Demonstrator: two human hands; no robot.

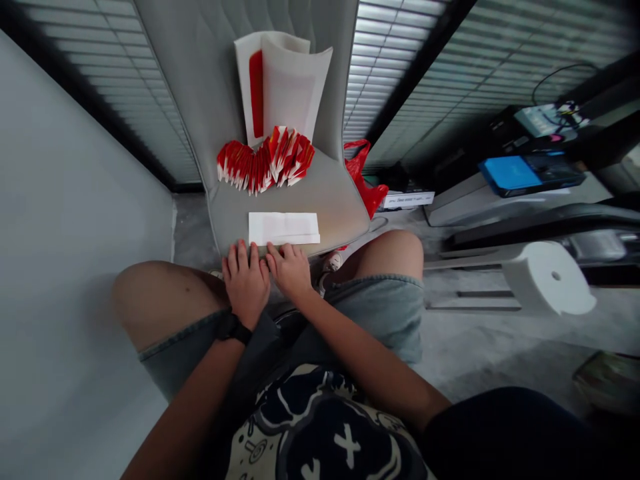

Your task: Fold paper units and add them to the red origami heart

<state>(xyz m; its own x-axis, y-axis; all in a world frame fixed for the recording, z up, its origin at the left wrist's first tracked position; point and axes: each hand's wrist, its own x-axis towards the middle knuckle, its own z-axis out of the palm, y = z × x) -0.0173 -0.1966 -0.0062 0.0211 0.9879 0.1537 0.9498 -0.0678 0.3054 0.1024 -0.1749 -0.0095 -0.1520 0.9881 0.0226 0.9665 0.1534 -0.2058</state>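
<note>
Head view, hands resting empty on chair seat edge, folded white paper just beyond, palms hidden

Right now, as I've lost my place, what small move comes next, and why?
Probably press the fold of the white paper flat: your left hand and right hand sit at its near edge, and the folded red pieces behind look creased.

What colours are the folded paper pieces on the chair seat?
The folded paper pieces are red and white, best seen in the head view.
</note>
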